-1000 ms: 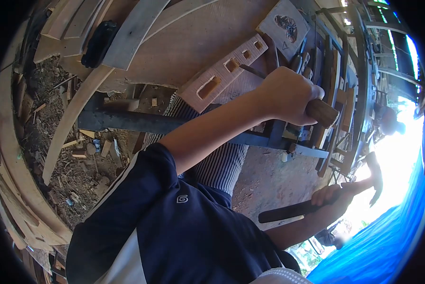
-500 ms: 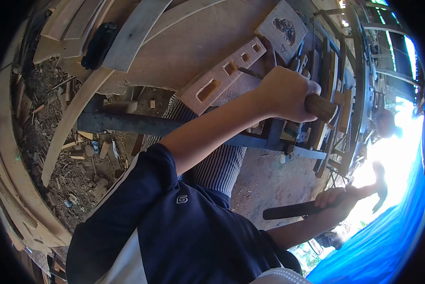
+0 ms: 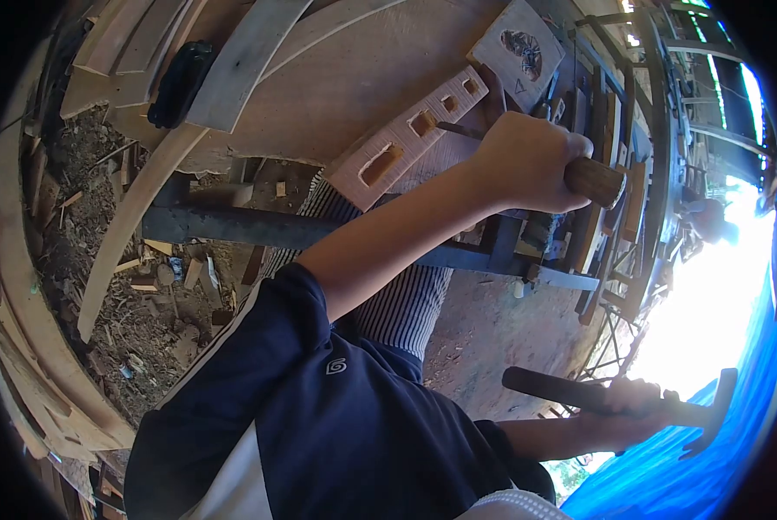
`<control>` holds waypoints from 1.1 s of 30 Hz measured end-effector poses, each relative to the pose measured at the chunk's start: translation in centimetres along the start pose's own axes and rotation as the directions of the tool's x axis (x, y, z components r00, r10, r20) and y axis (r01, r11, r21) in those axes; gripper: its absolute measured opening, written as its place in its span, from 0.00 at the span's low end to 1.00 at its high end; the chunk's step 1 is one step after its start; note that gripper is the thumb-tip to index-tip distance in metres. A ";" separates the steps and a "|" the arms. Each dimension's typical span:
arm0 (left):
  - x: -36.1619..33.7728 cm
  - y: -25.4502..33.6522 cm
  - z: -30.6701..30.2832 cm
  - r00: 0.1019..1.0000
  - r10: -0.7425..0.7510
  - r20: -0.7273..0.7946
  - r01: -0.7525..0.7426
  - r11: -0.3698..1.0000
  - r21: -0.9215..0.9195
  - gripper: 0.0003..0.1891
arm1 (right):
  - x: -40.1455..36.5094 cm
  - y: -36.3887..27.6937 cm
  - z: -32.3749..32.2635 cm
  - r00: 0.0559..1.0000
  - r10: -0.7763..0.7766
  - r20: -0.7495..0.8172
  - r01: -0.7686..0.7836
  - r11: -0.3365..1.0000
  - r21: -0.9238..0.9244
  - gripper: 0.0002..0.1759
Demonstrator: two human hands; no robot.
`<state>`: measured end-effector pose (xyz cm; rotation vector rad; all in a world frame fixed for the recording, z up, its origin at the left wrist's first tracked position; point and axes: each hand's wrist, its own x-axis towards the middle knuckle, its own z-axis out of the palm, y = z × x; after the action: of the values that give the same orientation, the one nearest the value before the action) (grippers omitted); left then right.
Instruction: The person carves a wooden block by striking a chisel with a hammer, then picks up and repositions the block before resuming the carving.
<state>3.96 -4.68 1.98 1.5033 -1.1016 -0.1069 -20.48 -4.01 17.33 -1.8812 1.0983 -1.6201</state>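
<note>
My left hand [image 3: 536,165] is closed around the wooden handle of a chisel [image 3: 595,181]. The chisel's thin blade points left, its tip at one of the rectangular holes in a reddish wooden block [image 3: 403,144]. Several such holes run along the block, which lies at a slant near my striped trouser leg. Off to the lower right, my right hand [image 3: 628,407] grips a claw hammer [image 3: 562,389] by its dark handle. The hammer's head is held away from the chisel, in front of the blue sheet. My fist hides part of the chisel.
A board with a dark oval carving [image 3: 503,74] lies beyond the block. Hand tools and wooden slats [image 3: 609,130] crowd a rack on the right. Curved planks [image 3: 250,61] and a black object [image 3: 181,84] lie at upper left. Wood chips [image 3: 137,303] litter the ground. A blue sheet [image 3: 666,477] hangs lower right.
My right hand and the hammer have swung downward and slightly right, away from the chisel. My left hand has shifted slightly up and right, while the block stays nearly in place.
</note>
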 end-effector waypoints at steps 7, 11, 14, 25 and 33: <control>-0.1 0.0 0.5 0.999 0.015 -0.042 -0.015 1.000 0.011 0.18 | 0.1 0.9 -1.0 0.997 -0.074 0.003 0.074 0.990 -0.122 0.16; 0.0 0.4 0.2 1.000 0.028 0.011 -0.028 0.999 0.036 0.18 | -0.2 1.0 -1.2 0.998 -0.043 -0.038 0.039 0.993 -0.112 0.17; 0.1 0.3 0.3 0.999 0.037 0.015 -0.037 0.999 0.036 0.17 | 0.1 1.6 -2.4 0.999 -0.007 0.047 0.007 1.000 -0.005 0.18; -0.1 0.1 0.5 0.999 0.041 0.002 -0.041 0.999 0.010 0.16 | -0.9 1.8 -0.8 0.980 0.168 0.109 -0.174 0.984 0.045 0.19; -0.1 0.2 0.2 0.999 0.032 0.032 -0.033 0.999 0.008 0.16 | -1.6 2.9 -0.8 0.934 0.201 0.294 -0.254 0.955 0.156 0.15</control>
<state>3.68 -4.77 2.01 1.4957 -1.1531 -0.1041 -22.13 -4.39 14.34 -1.7177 0.9645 -1.2431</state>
